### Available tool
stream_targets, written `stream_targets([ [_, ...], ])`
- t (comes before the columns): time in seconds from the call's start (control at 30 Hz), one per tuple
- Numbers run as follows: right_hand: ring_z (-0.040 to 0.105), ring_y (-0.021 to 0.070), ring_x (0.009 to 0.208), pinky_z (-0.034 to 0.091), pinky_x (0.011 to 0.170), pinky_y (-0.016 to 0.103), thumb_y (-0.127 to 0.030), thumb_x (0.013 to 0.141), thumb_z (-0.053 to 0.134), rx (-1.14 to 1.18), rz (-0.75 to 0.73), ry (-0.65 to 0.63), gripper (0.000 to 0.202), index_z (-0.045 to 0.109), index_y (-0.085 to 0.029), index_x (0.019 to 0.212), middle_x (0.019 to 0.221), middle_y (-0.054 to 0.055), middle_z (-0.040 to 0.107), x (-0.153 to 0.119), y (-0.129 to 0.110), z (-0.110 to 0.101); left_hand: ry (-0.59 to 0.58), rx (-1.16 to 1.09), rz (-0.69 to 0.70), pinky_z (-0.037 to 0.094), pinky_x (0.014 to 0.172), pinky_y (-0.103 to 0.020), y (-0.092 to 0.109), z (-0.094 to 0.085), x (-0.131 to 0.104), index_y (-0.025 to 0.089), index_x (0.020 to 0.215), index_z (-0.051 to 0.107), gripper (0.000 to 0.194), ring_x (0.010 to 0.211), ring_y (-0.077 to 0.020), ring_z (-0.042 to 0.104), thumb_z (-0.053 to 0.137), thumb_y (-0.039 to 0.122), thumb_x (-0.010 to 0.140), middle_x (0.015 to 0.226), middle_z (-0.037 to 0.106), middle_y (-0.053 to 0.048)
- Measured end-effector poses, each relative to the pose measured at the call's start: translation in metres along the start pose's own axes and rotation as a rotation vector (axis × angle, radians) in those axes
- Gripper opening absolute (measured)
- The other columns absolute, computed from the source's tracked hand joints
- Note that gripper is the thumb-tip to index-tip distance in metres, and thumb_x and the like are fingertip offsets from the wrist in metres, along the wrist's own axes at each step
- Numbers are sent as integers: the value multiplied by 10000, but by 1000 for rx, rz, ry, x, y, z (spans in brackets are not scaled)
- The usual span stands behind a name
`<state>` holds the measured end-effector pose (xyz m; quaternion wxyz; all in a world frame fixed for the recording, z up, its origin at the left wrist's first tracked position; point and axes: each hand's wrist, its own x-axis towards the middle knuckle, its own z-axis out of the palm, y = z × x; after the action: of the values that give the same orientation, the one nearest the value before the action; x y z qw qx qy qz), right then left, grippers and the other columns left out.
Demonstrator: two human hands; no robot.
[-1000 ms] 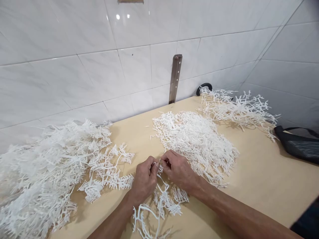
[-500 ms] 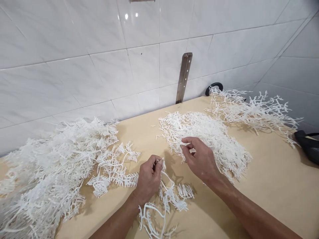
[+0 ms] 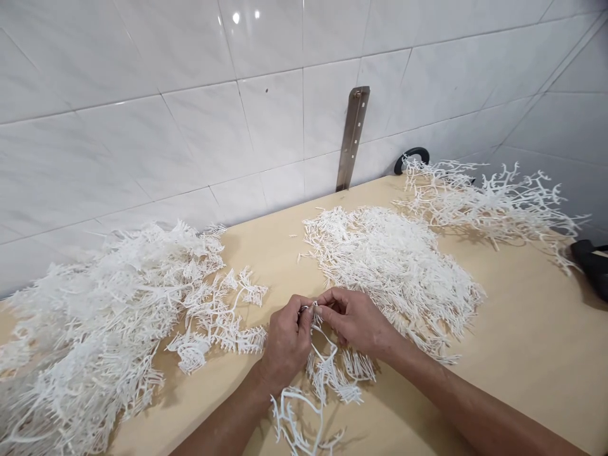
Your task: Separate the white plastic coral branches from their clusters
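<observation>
A white branched plastic sprue [image 3: 325, 367] with rows of thin prongs hangs below my two hands. My left hand [image 3: 287, 339] is closed, thumb and fingers pinching the sprue's upper end. At the same spot my right hand [image 3: 356, 320] is closed in a pinch on the sprue's small prongs, its fingertips touching those of the left. Just beyond the right hand lies a heap of loose white plastic pieces [image 3: 389, 266], short and thin. Left of my hands, prong-covered sprues [image 3: 213, 316] lie on the tan tabletop [image 3: 517, 323].
A large pile of prong-covered white sprues [image 3: 109, 310] fills the left side. Mostly bare branching sprues [image 3: 494, 202] are heaped at the back right, near a black ring-shaped part [image 3: 412, 158]. Another black object [image 3: 591, 269] sits at the right edge. A metal bracket [image 3: 352, 139] stands against the tiled wall.
My right hand has moved left and nearer, from over the loose heap to the left hand, and now pinches the sprue there. The left hand keeps its grip.
</observation>
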<state>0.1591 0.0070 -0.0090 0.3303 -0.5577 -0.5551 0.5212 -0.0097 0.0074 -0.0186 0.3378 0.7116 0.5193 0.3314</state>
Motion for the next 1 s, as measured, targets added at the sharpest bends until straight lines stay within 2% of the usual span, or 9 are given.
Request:
stream_targets([
  [0.2,637,148,588,498,539,259,-257,881,558,-302,-220,164,176,726,-204,877,741,24,717,-4,-4,2,-10,18,-24,349,563,-245,1,0,0,192,922,648,245,544,-131,484,455,338,957,603,559,29],
  [0.33,633,160,654,478,614,279,-204,861,548,-398,-305,210,156,703,-201,850,749,24,714,-6,-8,4,-14,28,-23,354,576,-248,0,0,1,201,909,638,238,566,-141,511,454,344,958,626,586,21],
  [0.6,563,147,613,409,570,265,-202,835,545,-449,-199,202,105,609,-196,752,686,-1,649,-5,-7,4,-107,236,33,340,598,-276,1,1,0,217,845,491,192,622,-168,520,369,280,979,725,607,-18],
  [0.73,564,151,666,409,595,264,-163,850,518,-505,-267,223,114,577,-194,757,757,19,641,-3,-3,5,-126,274,31,305,568,-273,3,1,1,231,773,417,193,590,-164,482,369,238,960,692,564,-7],
  [0.9,477,130,576,352,532,259,-144,868,471,-653,-400,322,147,509,-198,737,733,25,573,-2,-1,12,-109,180,30,328,595,-266,5,-1,3,228,807,462,164,615,-161,506,380,203,946,710,592,-2],
  [1.0,471,130,551,346,504,260,-124,841,458,-678,-403,329,161,486,-207,706,707,29,565,-1,-3,14,-99,193,75,326,594,-266,5,-2,1,225,810,473,174,610,-157,506,369,188,945,712,598,-3],
])
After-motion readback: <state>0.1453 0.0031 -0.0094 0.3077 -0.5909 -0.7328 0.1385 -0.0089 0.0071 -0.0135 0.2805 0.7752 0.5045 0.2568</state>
